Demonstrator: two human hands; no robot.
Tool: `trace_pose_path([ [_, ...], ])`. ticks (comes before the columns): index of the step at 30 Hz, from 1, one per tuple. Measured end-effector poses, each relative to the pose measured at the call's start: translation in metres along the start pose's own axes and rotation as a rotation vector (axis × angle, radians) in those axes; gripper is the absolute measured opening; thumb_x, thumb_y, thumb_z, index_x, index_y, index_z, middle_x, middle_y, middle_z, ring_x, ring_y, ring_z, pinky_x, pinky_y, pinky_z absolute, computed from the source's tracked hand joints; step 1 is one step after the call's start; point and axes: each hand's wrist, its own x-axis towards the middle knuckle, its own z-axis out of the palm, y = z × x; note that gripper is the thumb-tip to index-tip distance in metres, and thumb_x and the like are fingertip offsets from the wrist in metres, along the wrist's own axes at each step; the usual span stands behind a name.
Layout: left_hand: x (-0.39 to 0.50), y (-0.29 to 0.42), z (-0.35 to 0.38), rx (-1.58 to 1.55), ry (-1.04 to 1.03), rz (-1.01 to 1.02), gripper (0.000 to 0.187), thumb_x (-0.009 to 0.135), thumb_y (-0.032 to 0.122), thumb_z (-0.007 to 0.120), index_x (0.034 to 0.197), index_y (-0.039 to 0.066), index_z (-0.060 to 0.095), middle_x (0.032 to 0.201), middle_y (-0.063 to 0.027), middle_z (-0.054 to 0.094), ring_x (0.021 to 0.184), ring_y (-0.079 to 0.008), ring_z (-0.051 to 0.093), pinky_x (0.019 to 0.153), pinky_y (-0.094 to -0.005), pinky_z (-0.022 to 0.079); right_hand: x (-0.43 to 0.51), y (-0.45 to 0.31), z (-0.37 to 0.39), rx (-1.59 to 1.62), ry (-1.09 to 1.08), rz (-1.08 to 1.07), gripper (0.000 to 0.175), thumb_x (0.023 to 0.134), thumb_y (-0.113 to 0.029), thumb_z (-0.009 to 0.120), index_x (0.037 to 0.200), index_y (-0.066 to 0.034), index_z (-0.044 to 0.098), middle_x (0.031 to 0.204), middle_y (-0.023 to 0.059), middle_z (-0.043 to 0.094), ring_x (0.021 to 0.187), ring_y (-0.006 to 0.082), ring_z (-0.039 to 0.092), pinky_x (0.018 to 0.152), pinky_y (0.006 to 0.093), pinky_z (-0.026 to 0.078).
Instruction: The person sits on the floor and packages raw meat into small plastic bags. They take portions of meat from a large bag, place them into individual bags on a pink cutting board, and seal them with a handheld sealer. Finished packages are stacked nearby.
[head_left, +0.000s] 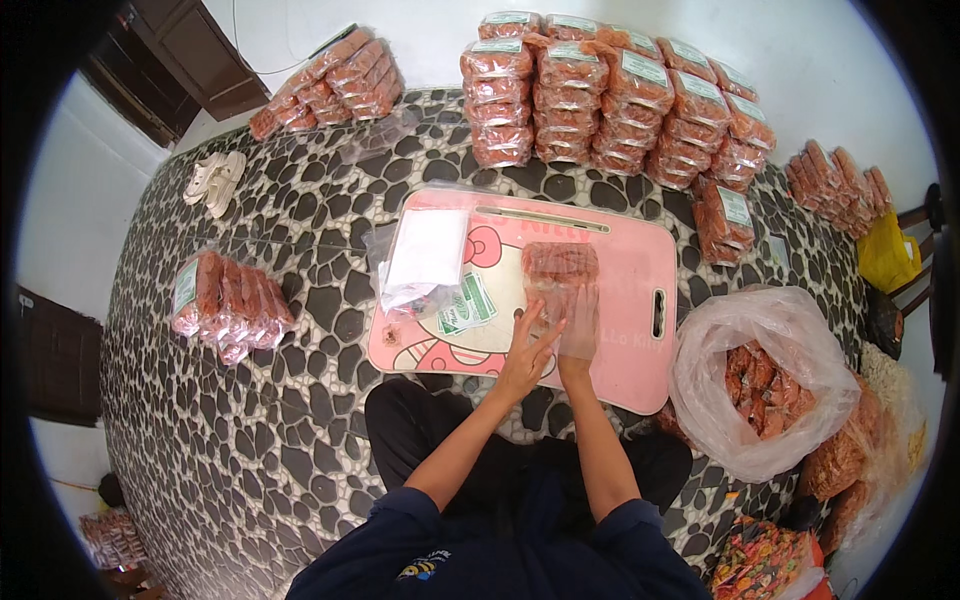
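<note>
On a pink folding lap table (637, 240) with a cartoon print lies a clear plastic bag (581, 341). Reddish-brown packed food (560, 262) fills its far end. My left hand (531, 349) rests against the bag's left side with its fingers apart. Clear film covers my right hand (576, 352), which appears to be inside the bag's near end; its fingers are hard to make out. To the left on the table lie a stack of white plastic bags (426, 247) and several green-and-white printed labels (469, 304).
Stacked labelled packs (570, 97) line the far wall. More packs (232, 300) sit on the pebble-patterned floor at left. A large open plastic sack (694, 375) holding small reddish-brown packets (765, 390) stands right of the table. Pale clogs (217, 184) lie at far left.
</note>
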Motion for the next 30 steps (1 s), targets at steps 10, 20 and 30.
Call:
trace_pose_path([
  [10,0.024,-0.062,0.020,-0.883,0.245,-0.861,0.043,0.100,0.033,0.040,0.131,0.004,0.048,0.124,-0.0107,0.054,0.106,-0.0174,0.053,0.094,-0.0310,0.042,-0.010,0.021,0.000,0.255,-0.305,0.276,0.054,0.087,-0.002,0.046,0.139,0.0028,0.034,0.137,0.0236,0.043,0.126,0.0365,0.043,0.105,0.0375,0.033],
  [20,0.042,-0.032,0.012,-0.753,0.270,-1.043,0.045,0.099,0.036,0.044,0.134,0.007,0.044,0.090,0.0001,0.059,0.080,-0.0100,0.057,0.069,-0.0242,0.046,-0.010,0.014,0.011,0.378,-0.253,0.091,0.068,0.081,-0.010,0.062,0.142,-0.0060,0.032,0.144,0.0281,0.027,0.134,0.0412,0.026,0.109,0.0412,0.027],
  [30,0.037,-0.055,-0.001,-0.632,0.052,-0.963,0.052,0.099,0.034,0.045,0.145,0.012,0.031,0.100,-0.0014,0.061,0.069,-0.0076,0.052,0.059,-0.0212,0.044,-0.002,0.007,0.021,0.249,-0.167,0.158,0.039,0.078,-0.011,0.066,0.115,-0.0077,0.054,0.142,0.0290,0.026,0.127,0.0459,0.035,0.102,0.0467,0.036],
])
